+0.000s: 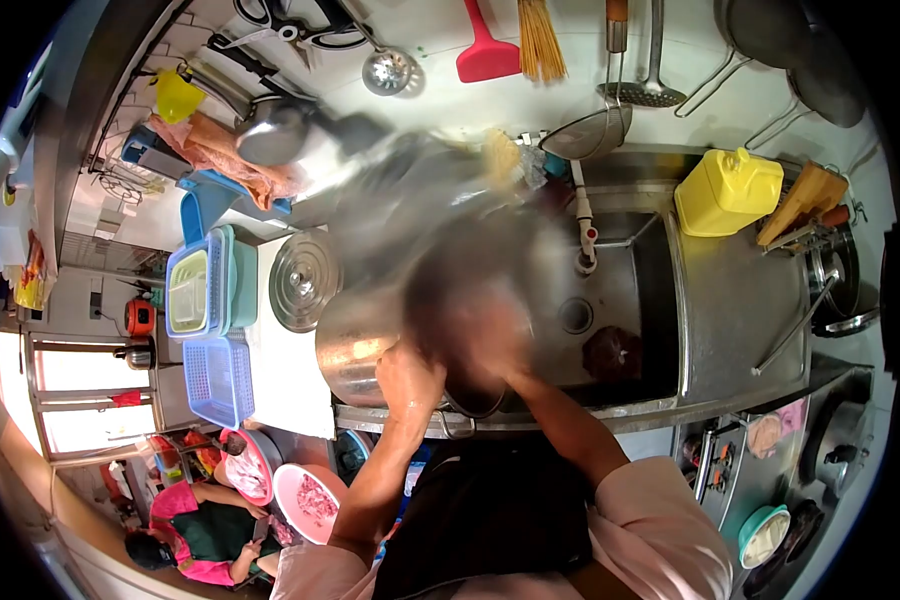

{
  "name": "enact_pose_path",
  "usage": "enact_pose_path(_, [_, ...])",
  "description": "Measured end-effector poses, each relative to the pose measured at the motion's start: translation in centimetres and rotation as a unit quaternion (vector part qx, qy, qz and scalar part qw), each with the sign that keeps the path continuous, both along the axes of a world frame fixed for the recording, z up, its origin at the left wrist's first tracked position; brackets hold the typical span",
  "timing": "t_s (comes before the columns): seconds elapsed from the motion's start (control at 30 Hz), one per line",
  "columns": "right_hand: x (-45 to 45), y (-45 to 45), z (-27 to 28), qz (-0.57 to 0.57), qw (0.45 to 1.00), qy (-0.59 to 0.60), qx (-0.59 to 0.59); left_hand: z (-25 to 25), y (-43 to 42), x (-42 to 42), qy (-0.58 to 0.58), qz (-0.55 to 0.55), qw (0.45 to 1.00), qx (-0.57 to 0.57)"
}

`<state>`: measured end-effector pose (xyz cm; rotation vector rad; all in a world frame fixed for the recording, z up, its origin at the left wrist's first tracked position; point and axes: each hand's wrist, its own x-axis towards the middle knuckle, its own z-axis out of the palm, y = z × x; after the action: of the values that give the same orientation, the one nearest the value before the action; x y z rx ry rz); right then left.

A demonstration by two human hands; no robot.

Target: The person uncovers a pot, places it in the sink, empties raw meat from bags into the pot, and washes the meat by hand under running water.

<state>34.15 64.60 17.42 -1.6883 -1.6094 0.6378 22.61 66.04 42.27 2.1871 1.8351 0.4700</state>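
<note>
A metal sink is set in the counter, and a big shiny pot is placed just left of it. By the left side of the sink, a dark, blurry thing is seen, and what it is cannot be told. The left hand is curled at its near edge, but whether anything is gripped cannot be told. The right hand is blurred against the dark thing, so its grip cannot be told either. In the sink, a dark brown lump is seen. A yellow jug is stood right of the sink. Well left of the sink, a round lid and a blue basket are kept, and pink meat is held in a pink tub.
</note>
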Motion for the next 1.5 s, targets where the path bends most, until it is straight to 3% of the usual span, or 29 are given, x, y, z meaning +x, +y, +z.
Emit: enact_pose_path(1.5, [-0.3, -0.2, -0.8, -0.045, 0.999, 0.016, 0.023, 0.5, -1.0, 0.9, 0.018, -0.043, 0.999, -0.008])
